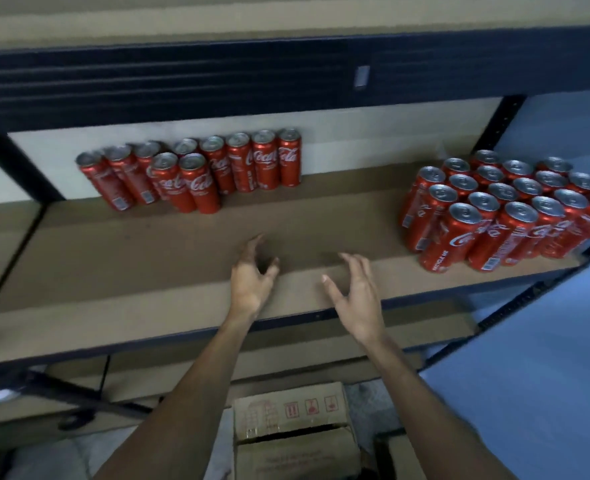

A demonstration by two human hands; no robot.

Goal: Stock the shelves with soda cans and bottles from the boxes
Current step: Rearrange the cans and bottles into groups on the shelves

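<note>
Several red soda cans (pixel 196 171) stand in a row at the back left of the brown shelf board (pixel 113 258). A larger block of several red cans (pixel 504 209) stands at the shelf's right end. Both my hands hover over the bare middle of the shelf near its front edge, holding nothing. My left hand (pixel 252 275) has loosely curved fingers. My right hand (pixel 355 292) has its fingers spread and relaxed. A cardboard box (pixel 293 427) with its top flaps parted sits on the floor below, between my forearms.
A dark metal beam (pixel 217 81) of the shelf above runs across the top. Dark uprights (pixel 504 119) frame the shelf at the back left and right. A blue wall (pixel 546 358) lies to the right. A lower shelf board (pixel 321 341) shows under the front edge.
</note>
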